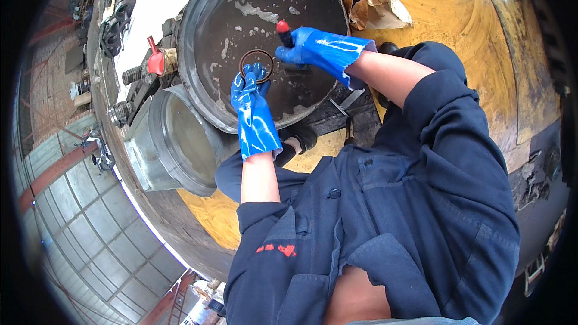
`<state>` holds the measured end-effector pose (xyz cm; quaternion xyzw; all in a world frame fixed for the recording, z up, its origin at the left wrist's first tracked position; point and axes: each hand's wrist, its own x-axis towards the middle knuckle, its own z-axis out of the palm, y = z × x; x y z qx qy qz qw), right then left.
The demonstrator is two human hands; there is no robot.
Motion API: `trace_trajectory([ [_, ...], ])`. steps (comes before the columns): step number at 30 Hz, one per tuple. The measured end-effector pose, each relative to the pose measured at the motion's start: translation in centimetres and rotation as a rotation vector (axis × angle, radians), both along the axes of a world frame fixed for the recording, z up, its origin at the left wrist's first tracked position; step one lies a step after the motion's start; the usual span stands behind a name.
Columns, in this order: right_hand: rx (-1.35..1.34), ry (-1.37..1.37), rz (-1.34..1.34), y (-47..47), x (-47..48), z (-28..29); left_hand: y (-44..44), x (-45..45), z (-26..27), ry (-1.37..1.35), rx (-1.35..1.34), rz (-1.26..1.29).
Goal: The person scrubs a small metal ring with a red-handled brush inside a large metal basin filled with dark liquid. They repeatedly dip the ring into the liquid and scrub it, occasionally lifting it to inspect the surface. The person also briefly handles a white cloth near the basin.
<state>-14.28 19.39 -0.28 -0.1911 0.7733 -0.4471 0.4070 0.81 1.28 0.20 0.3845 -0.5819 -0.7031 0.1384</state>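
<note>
A large round metal tub of dark, murky liquid lies before me, with patches of pale foam afloat. Above the liquid my left hand, in a blue rubber glove, pinches a thin reddish-brown ring by its near edge. My right hand, gloved the same way, is closed around the black-and-red handle of a tool. The tool's working end is mostly hidden below that hand, so its kind is unclear. A small gap separates the right fingers from the ring's right side.
A galvanized metal bucket of cloudy liquid touches the tub's near left side. Beyond it are a red scoop-like object and ribbed metal parts. Torn brown paper lies at the tub's right. A dark shoe is close below the rim.
</note>
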Motion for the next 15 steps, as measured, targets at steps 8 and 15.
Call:
trace_trajectory([
  [8, 0.049, 0.359, 0.332, -1.3, 0.8, 2.6, -3.3, 0.7, -2.3, -0.151, -0.234, -0.332],
  [15, 0.437, 0.718, 0.833, -3.2, 0.9, 1.1, 2.6, -3.1, 3.4, -0.955, -1.222, -1.168],
])
